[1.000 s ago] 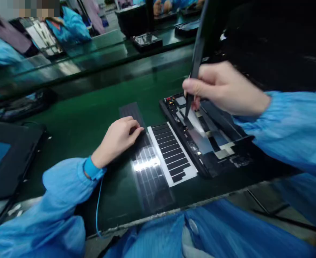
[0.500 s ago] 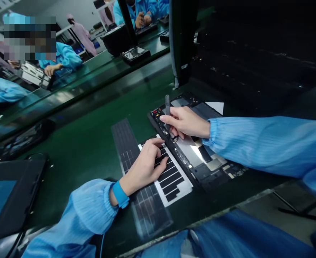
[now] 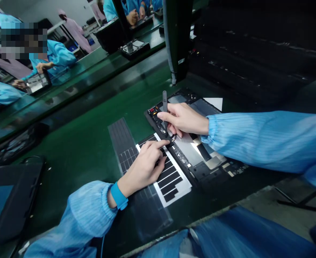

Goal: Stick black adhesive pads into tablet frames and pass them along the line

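Black tweezers [image 3: 164, 107] being pinched upright in right hand [image 3: 185, 119] for fine reach into open tablet housing [image 3: 198, 172]; white-backed adhesive sheet [image 3: 172, 182] being pressed flat under left hand [image 3: 144, 168], ungrasped.

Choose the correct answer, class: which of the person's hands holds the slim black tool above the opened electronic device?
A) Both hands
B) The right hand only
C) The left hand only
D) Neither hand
B: the right hand pinches the slim black tool above the opened electronic device, while the left hand, with its blue wristband, rests its fingers on the white-edged sheet of black strips.
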Tool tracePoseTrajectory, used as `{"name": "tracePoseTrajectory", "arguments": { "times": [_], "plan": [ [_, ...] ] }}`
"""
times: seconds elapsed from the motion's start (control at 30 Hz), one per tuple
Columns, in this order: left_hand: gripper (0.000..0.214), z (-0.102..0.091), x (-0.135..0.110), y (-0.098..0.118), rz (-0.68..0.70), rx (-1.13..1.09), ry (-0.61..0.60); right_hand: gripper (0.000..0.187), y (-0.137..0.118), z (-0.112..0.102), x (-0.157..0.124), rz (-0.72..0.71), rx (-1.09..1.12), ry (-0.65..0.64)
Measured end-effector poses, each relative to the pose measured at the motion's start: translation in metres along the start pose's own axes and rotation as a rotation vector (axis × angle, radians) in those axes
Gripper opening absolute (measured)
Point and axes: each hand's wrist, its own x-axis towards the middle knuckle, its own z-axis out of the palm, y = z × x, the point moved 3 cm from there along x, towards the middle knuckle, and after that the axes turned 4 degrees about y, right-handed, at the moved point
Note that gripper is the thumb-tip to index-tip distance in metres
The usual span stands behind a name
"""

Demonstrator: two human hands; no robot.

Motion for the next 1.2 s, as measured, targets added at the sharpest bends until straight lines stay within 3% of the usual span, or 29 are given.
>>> {"name": "tracePoseTrajectory", "arguments": {
  "times": [0.3, 0.5, 0.73, 0.97, 1.2],
  "plan": [
    [0.02, 0.001, -0.002, 0.002, 0.021, 0.06, -0.118, 0.02, -0.002, 0.001, -0.003, -0.07, -0.072, 0.04],
    [0.016, 0.003, 0.001, 0.003, -0.063, 0.126, -0.131, 0.014, 0.001, 0.001, -0.002, -0.085, -0.005, 0.096],
    [0.018, 0.004, 0.002, 0.016, 0.098, 0.167, -0.163, 0.019, 0.0, 0.0, -0.003, -0.019, 0.015, 0.073],
    [0.016, 0.007, -0.001, 0.011, -0.116, 0.106, -0.018, 0.023, 0.0, 0.001, -0.001, -0.006, 0.07, 0.07],
    [0.011, 0.006, 0.001, 0.05, -0.232, -0.043, -0.077, 0.026, -0.004, -0.008, 0.0, -0.005, 0.064, 0.098]
  ]
}}
